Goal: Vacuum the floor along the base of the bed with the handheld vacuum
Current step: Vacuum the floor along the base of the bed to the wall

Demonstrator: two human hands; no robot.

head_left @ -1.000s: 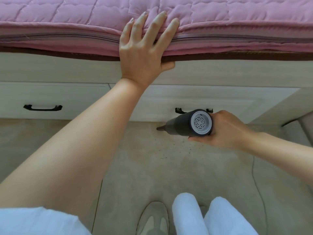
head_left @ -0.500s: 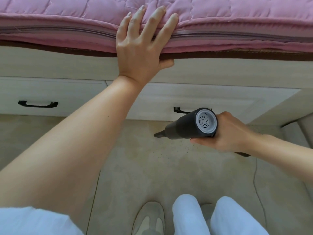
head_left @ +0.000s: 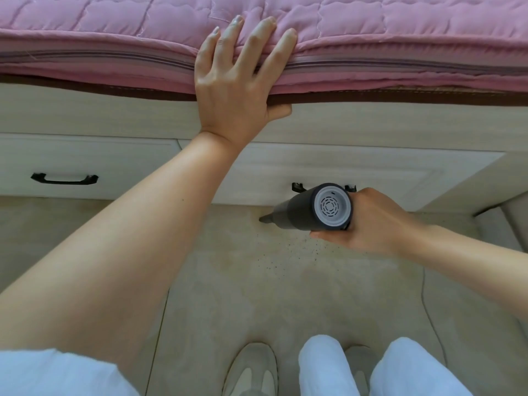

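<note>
A dark grey handheld vacuum [head_left: 303,210] with a white vented rear cap points left and down, its narrow nozzle tip close to the beige floor [head_left: 257,295] just in front of the bed's drawer base [head_left: 371,172]. My right hand [head_left: 371,221] grips the vacuum's handle from the right. Dark crumbs [head_left: 285,252] lie scattered on the floor under and right of the nozzle. My left hand [head_left: 237,78] rests flat with spread fingers on the edge of the pink quilted mattress [head_left: 114,30].
Two pale wood drawers with black handles, the left handle [head_left: 64,178] in full view, form the bed base. A thin cable [head_left: 428,310] runs across the floor at right. My shoe [head_left: 251,367] and white-trousered knees stand at the bottom.
The vacuum has swept slightly along the drawer base, nozzle staying near the floor. My left hand stays pressed on the mattress edge.
</note>
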